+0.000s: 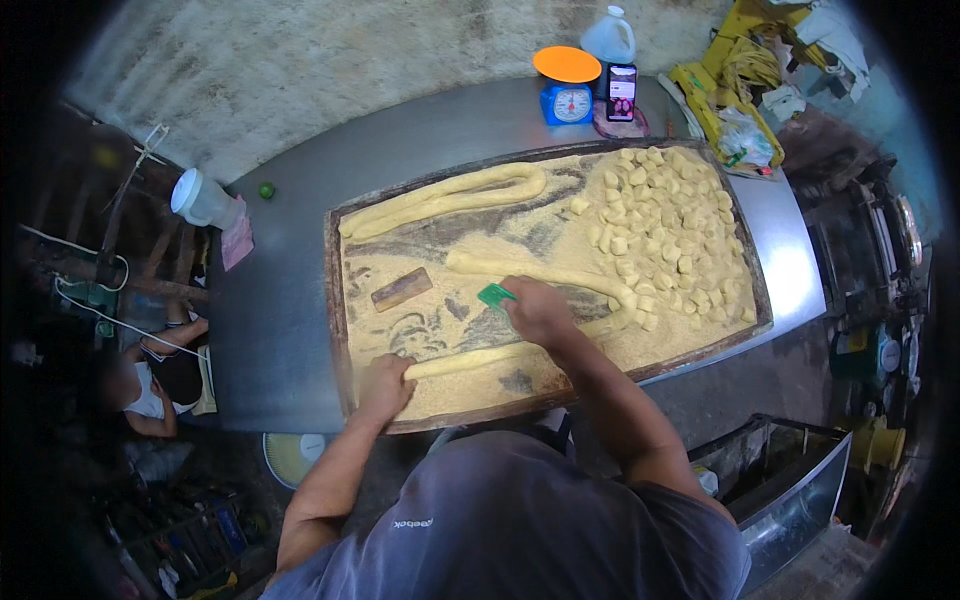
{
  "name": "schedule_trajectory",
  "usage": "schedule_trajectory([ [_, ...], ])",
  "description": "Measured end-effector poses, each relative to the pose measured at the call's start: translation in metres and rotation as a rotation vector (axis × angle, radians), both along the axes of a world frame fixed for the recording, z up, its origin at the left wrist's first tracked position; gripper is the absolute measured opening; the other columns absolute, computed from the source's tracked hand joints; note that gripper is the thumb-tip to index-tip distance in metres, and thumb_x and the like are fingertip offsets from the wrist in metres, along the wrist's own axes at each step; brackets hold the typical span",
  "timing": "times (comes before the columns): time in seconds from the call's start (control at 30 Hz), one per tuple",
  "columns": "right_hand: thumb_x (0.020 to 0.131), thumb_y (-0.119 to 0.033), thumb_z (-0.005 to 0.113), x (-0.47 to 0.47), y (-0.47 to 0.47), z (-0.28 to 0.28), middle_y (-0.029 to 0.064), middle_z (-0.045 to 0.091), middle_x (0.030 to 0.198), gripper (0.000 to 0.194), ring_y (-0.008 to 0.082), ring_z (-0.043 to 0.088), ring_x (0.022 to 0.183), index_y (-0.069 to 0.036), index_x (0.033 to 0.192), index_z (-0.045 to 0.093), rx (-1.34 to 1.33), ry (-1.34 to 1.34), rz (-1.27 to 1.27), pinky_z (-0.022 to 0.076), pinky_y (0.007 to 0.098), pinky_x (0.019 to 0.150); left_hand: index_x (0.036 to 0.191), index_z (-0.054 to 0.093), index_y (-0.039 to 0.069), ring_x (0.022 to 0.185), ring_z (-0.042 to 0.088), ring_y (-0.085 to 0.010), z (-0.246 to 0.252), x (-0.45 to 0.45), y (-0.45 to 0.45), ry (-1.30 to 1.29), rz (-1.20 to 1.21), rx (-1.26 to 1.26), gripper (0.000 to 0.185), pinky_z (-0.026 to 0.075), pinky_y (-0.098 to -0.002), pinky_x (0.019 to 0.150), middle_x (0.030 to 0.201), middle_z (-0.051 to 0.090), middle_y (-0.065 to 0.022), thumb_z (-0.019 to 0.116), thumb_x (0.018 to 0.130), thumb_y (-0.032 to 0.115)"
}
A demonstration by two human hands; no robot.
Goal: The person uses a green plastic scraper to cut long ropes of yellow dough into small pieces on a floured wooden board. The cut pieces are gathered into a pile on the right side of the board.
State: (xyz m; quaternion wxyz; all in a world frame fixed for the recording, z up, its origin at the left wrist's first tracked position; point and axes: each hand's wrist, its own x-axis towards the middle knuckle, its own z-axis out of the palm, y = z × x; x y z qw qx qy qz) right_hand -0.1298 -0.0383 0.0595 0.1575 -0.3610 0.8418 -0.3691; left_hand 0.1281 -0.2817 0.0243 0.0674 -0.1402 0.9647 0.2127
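In my right hand [536,311] is a green dough scraper [494,296], held above the middle of a shallow rimmed tray [337,277] dusted with pale crumbs. My left hand [384,388] grips the near left end of a long dough rope [469,361]. From there the rope runs right, bends back in a U and ends near the tray's middle; my right arm hides part of it. Along the far left side lies a second dough rope [442,201], folded double. Many cut dough pieces [664,217] cover the right part. A flat brown rectangular piece [403,289] rests left of the scraper.
The tray stands on a metal table [266,322]. At its back are a blue scale [568,103] with an orange pan, a phone [621,93] and a plastic jug [609,37]. A lidded container [202,199] and a green fruit [265,190] stand left. Beyond the left edge, a person [161,386] sits.
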Motion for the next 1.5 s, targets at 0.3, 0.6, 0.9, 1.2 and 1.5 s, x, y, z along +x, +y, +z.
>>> schedule_trajectory([
  [0.3,0.09,-0.007,0.059,0.018,-0.044,-0.046,0.0189,0.072,0.102,0.018,0.0401,0.071,0.096,-0.007,0.106,0.068,0.311,0.178,0.133,0.0577,0.0509,0.085,0.12,0.074,0.012,0.104,0.064,-0.0348,0.0,0.0,-0.006,0.067,-0.091,-0.021,0.041,0.051,-0.0462,0.091,0.105,0.067,-0.0112,0.082,0.079,0.016],
  [0.6,0.094,-0.015,0.063,0.031,-0.056,-0.017,0.0203,0.073,0.109,0.024,0.0409,0.072,0.099,-0.009,0.116,0.069,0.448,0.186,0.065,0.0573,0.0518,0.085,0.128,0.071,0.016,0.124,0.055,-0.0296,-0.006,0.035,-0.045,-0.021,-0.127,-0.107,0.047,0.035,-0.0473,0.111,0.119,0.064,-0.0086,0.08,0.084,0.03],
  [0.9,0.096,-0.017,0.064,0.053,-0.091,-0.012,0.0254,0.074,0.102,0.025,0.0438,0.073,0.094,-0.002,0.117,0.068,0.391,0.184,-0.008,0.0572,0.0518,0.085,0.112,0.075,0.011,0.114,0.058,-0.0267,-0.03,0.059,-0.077,0.258,-0.198,-0.05,0.043,0.039,-0.0448,0.104,0.108,0.067,-0.0064,0.085,0.077,0.034],
  [1.2,0.09,-0.015,0.071,0.154,-0.173,-0.035,0.0317,0.073,0.1,0.036,0.0481,0.072,0.099,0.002,0.12,0.061,0.161,-0.165,-0.092,0.0566,0.0533,0.087,0.109,0.081,0.015,0.116,0.057,-0.0237,-0.013,0.033,-0.065,0.078,-0.072,0.063,0.035,0.036,-0.0408,0.105,0.108,0.07,-0.0063,0.071,0.09,0.042],
  [1.5,0.091,-0.014,0.067,0.188,-0.173,-0.037,0.0345,0.07,0.089,0.03,0.0531,0.069,0.088,0.005,0.111,0.055,0.298,0.011,-0.075,0.0548,0.0591,0.079,0.103,0.082,0.016,0.112,0.058,-0.023,-0.015,0.037,-0.065,0.098,-0.04,0.072,0.023,0.038,-0.0393,0.103,0.102,0.071,-0.0051,0.072,0.087,0.028],
])
